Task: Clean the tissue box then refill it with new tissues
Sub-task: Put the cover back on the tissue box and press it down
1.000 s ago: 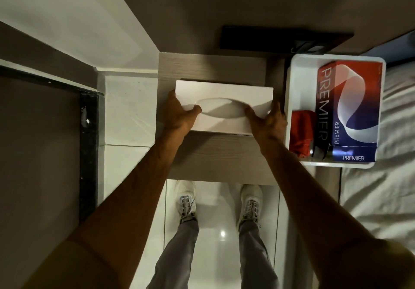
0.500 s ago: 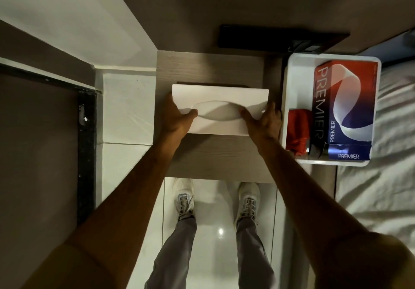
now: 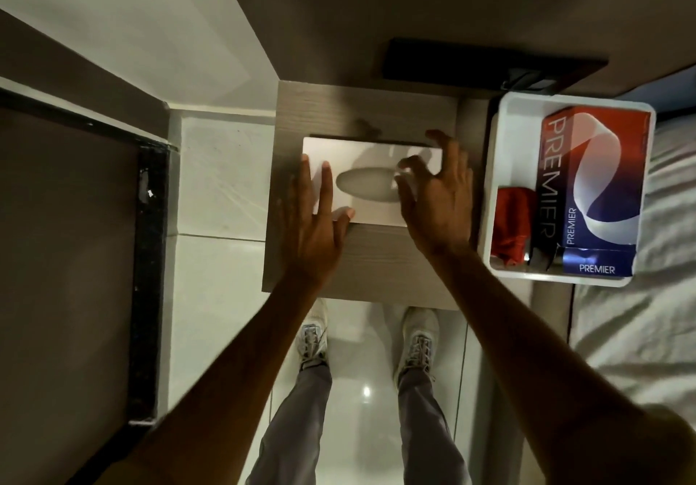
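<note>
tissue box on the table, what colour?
White, with a grey oval opening; head view shows the tissue box best.

Wooden nightstand point(image 3: 376, 266), bed point(image 3: 640, 315), tiled floor point(image 3: 218, 296)

The left hand point(image 3: 314, 217) hides the left end of the tissue box point(image 3: 371, 162); the right hand point(image 3: 438, 198) hides its right front corner and looks blurred.

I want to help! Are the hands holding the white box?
No, nothing is held. Left hand and right hand are open, fingers spread over the white tissue box.
</note>
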Demonstrator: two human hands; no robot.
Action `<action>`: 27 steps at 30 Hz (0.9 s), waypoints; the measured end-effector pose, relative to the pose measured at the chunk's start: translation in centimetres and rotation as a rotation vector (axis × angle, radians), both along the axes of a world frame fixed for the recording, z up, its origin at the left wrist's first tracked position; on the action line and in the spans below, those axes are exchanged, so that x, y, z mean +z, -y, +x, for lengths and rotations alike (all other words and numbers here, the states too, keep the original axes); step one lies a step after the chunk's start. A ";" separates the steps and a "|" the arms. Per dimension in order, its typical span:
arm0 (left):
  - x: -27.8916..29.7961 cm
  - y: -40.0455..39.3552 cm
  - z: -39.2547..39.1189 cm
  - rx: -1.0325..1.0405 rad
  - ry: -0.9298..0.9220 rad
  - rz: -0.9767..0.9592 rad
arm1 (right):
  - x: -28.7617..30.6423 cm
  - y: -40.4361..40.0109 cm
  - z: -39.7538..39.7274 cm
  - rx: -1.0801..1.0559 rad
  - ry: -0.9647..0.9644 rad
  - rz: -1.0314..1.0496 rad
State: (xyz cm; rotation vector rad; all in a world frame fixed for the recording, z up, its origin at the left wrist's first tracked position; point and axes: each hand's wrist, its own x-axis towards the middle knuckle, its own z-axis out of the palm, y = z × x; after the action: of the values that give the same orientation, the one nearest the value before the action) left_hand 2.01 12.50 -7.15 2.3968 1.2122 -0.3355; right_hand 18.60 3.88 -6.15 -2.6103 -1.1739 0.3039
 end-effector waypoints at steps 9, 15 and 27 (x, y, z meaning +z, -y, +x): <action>-1.2 0.1 -0.4 0.040 0.074 -0.043 | -2.8 -3.9 1.3 0.344 0.017 -0.214; -1.5 0.1 -0.5 0.029 0.075 -0.032 | -2.5 -4.1 0.7 0.399 0.060 -0.155; -0.7 0.0 -0.1 0.031 0.050 -0.088 | 0.3 -2.5 0.4 0.223 -0.043 -0.071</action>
State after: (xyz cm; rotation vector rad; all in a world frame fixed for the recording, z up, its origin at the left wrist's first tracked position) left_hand 1.93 12.50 -7.80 2.2956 1.1864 -0.3102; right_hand 18.96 6.36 -5.87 -2.5198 -1.4664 0.4513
